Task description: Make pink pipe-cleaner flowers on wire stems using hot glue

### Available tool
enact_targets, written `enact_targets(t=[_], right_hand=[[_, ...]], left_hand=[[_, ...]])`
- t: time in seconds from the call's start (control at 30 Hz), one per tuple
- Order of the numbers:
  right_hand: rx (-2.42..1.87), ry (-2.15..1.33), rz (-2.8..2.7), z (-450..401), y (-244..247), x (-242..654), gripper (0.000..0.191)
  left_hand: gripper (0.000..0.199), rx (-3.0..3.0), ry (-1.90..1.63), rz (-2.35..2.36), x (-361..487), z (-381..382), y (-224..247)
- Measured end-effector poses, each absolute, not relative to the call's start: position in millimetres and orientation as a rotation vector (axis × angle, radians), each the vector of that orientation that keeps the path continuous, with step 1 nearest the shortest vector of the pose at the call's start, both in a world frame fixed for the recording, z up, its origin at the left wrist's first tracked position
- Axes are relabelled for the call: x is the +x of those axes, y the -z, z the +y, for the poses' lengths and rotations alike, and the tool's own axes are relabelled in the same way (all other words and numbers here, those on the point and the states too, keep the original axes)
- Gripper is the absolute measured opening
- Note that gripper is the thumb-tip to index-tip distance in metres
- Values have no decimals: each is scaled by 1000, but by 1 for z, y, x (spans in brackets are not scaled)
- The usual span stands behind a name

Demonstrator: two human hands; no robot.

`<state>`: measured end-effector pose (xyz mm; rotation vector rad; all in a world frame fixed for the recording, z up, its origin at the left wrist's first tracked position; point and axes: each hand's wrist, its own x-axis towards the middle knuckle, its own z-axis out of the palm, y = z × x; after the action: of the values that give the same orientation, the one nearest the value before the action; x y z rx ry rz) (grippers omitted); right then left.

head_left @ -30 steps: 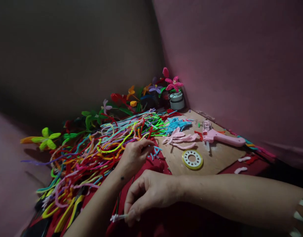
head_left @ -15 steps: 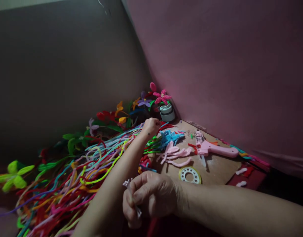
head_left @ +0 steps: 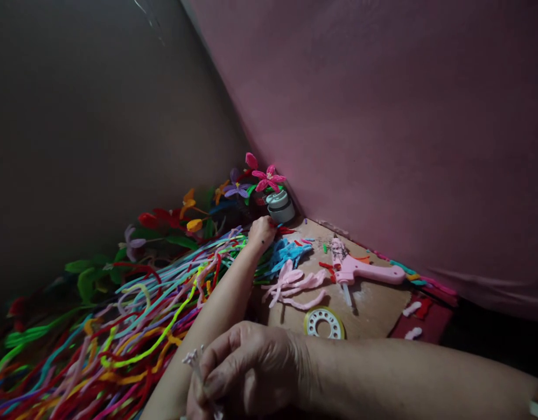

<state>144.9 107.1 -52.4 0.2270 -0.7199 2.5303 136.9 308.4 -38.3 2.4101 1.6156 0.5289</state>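
My right hand [head_left: 255, 367] is low in the middle, its thumb and fingers pinched round a small bunch of thin white flower stamens [head_left: 194, 364] with knobbed tips. My left hand [head_left: 262, 230] reaches far out with curled fingers, at the far end of the pipe cleaner pile [head_left: 164, 309], close to the grey lidded jar [head_left: 280, 207]. Whatever its fingers hold is hidden. Right beside it lie blue pipe cleaner pieces [head_left: 289, 252] and some red ones. Pink looped petals [head_left: 290, 280] rest nearer on the brown board [head_left: 374, 303].
A pink glue gun [head_left: 369, 269] lies on the board, its nozzle towards me. In front is a roll of yellow tape [head_left: 324, 324]. Pipe cleaner flowers, one of them pink [head_left: 269, 178], stand along the walls. White scraps [head_left: 412, 309] lie on the red surface at right.
The view has swung to the right, so the scene sits further left. My right hand is lower with the stamens still in it. My left hand stays near the jar, fingers curled.
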Motion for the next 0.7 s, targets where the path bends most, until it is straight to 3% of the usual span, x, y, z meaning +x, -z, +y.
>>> enact_targets(t=[0.3, 0.53, 0.7], right_hand=[[169, -2456, -764, 109, 45, 155, 16], [-99, -2274, -573, 110, 36, 162, 11], [-268, -2165, -665, 107, 41, 157, 10]], left_hand=[[15, 1875, -867, 1363, 113, 274, -9], [19, 1497, -1176, 1101, 32, 168, -66], [15, 1332, -1202, 1114, -2, 84, -62]])
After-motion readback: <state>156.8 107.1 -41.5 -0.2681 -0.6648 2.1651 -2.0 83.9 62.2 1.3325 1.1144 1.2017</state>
